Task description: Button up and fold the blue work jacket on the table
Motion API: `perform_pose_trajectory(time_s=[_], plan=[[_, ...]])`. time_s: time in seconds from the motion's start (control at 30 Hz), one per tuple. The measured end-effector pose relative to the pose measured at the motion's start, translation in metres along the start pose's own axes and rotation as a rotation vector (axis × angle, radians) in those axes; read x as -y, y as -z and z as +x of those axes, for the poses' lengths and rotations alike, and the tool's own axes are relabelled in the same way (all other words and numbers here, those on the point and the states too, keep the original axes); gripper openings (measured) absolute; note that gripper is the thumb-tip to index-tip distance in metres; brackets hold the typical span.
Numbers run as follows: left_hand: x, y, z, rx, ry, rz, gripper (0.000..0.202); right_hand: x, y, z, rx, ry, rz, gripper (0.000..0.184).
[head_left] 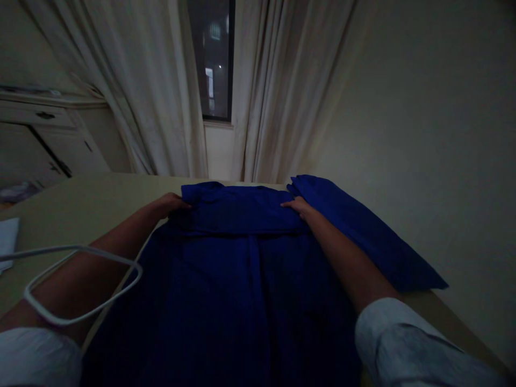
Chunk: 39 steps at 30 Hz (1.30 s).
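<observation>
Spreading 1 hand to each end of a folded band, the person works on a blue cloth (217, 301) that fills the lower middle of the head view, the only 1 given. The folded band (237, 212) lies across the cloth's far end, near the center of the frame, above a strip running down the middle. The left hand (172, 203) is at its left end and the right hand (297, 206) at its right end, each with a digit laid over the fabric. The other fingers are hidden or too dark, so I cannot tell whether either hand pinches the cloth or merely presses on it.

Folding or straightening that far end looks like the step in hand; a next move would seem to call for both hands working level, so that the band does not skew. Right of center, a blue section (358, 236) reaches toward the right edge of the table (97, 191); whether it joins the main cloth is unclear. At lower left, a white cord (61, 322) loops in front of the left forearm, worth keeping clear of.
</observation>
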State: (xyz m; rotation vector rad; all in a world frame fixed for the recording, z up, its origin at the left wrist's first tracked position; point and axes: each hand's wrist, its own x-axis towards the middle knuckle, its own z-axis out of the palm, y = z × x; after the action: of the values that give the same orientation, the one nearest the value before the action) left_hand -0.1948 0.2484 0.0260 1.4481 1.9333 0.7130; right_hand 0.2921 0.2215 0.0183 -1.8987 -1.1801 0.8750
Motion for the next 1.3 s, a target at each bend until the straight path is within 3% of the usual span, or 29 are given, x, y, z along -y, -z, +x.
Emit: perform_pose_trajectory(time_s=[0.07,0.17,0.23,0.3,0.37,0.43,0.47,0.53,0.6,0.67,0.8,0.93,1.07,1.2,1.3], plan=[[-0.014,0.004,0.004,-0.094,-0.044,0.108,0.034,0.017,-0.003,0.012,-0.082,0.101,-0.025,0.069],[-0.032,0.003,0.004,-0.308,-0.09,0.254,0.053,0.036,-0.01,0.025,-0.276,0.261,-0.218,0.081],[-0.032,-0.004,-0.003,-0.308,-0.061,0.295,0.07,0.038,-0.016,0.022,-0.309,0.274,-0.386,0.093],[-0.018,-0.012,-0.018,-0.255,-0.076,0.337,0.078,0.031,-0.019,0.007,-0.248,0.273,-0.506,0.099],[0.01,-0.018,-0.044,-0.192,-0.178,0.399,0.082,0.018,-0.019,-0.026,-0.162,0.37,-0.564,0.088],[0.044,-0.021,-0.081,-0.134,-0.336,0.503,0.085,0.004,-0.018,-0.076,-0.031,0.568,-0.564,0.063],[0.06,-0.023,-0.104,-0.111,-0.409,0.556,0.087,-0.003,-0.02,-0.106,0.063,0.671,-0.551,0.054],[0.084,-0.03,-0.154,-0.073,-0.561,0.626,0.083,-0.013,-0.03,-0.168,0.333,0.838,-0.55,0.053],[0.095,-0.043,-0.203,0.01,-0.754,0.65,0.074,-0.019,-0.048,-0.222,0.516,0.94,-0.562,0.064],[0.095,-0.059,-0.245,0.102,-0.929,0.668,0.071,-0.022,-0.068,-0.259,0.603,0.986,-0.59,0.074],[0.092,-0.082,-0.297,0.075,-0.997,0.693,0.078,-0.029,-0.087,-0.286,0.654,1.003,-0.652,0.085],[0.098,-0.082,-0.337,0.055,-0.976,0.679,0.081,-0.046,-0.069,-0.304,0.666,0.948,-0.646,0.092],[0.101,-0.062,-0.367,0.11,-0.971,0.623,0.085,-0.063,-0.037,-0.319,0.606,1.006,-0.615,0.101],[0.124,-0.025,-0.353,0.076,-0.853,0.548,0.074,-0.078,0.018,-0.301,0.356,0.959,-0.596,0.08],[0.158,-0.001,-0.337,-0.001,-0.752,0.527,0.073,-0.093,0.071,-0.285,0.351,0.776,-0.63,0.075]])
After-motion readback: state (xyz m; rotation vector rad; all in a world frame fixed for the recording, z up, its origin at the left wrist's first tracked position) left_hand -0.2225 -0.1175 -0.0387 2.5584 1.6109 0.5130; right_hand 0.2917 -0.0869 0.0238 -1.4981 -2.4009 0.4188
